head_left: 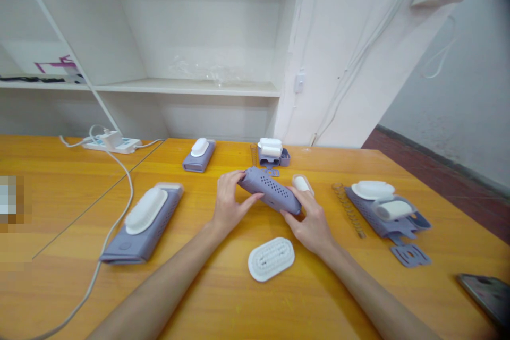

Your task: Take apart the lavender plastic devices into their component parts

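Observation:
A purple plastic case (271, 189) with rows of small holes is held tilted above the table between both hands. My left hand (231, 199) grips its left end, thumb along the near side. At its right end, my right hand (311, 218) closes round the case with fingers and thumb. Below them a white oval brush-like piece (271, 259) lies on the table, its textured side up. Just behind my right hand is a small white roller-like part (303, 185) in a clear cover, partly hidden by the hand.
Purple cases with white oval tops stand at left (145, 223) and back left (199, 155). Opened units with white parts lie at right (386, 210) and back (271, 153). A metal spring (349, 211), a phone (486, 295), a power strip (113, 142) and its cable (129, 196) also lie there.

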Demonstrator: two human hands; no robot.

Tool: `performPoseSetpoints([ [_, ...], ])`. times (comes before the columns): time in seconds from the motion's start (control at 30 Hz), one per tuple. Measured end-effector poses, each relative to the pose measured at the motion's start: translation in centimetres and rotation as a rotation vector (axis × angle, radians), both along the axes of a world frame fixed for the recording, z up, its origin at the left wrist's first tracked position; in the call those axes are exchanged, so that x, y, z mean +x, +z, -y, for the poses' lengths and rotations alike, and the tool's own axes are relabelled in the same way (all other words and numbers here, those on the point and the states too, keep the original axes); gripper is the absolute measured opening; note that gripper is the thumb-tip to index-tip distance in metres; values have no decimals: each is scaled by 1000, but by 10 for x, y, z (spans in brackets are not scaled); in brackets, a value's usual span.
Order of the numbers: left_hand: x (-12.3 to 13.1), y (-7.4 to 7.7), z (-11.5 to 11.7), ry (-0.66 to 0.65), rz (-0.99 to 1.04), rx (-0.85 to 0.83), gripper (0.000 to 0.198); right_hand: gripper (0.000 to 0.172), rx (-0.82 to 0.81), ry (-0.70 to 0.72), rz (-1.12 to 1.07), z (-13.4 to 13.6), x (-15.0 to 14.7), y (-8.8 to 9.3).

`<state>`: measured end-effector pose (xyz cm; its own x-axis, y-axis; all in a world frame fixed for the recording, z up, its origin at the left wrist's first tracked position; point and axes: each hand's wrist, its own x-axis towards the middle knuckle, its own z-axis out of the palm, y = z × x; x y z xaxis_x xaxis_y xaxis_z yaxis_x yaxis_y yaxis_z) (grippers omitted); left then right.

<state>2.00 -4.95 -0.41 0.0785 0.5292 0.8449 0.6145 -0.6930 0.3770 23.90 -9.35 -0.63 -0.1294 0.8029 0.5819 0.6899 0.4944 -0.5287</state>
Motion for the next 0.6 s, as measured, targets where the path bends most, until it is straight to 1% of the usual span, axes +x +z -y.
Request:
performPoseSetpoints([
  [0.07, 0, 1, 0, -24, 21, 2, 54, 47, 7, 17, 16, 0, 1, 1],
  [0.13, 0, 2, 2, -77, 48, -24, 56, 46, 20, 40, 36, 0, 2, 1],
  [0.27, 1, 4, 6, -178, 71, -198, 67, 45, 52, 78, 72, 0, 5, 3],
  [0.37, 1, 4, 7, -186, 74, -286, 70, 45, 74, 85, 112, -1, 9, 4],
  [0.5, 1, 3, 5, -197, 91, -321, 66, 43, 128, 72, 233, -2, 13, 9],
  [0.6, 1, 1, 2, -208, 158, -354, 64, 42, 138, 76, 321, 0, 14, 14],
])
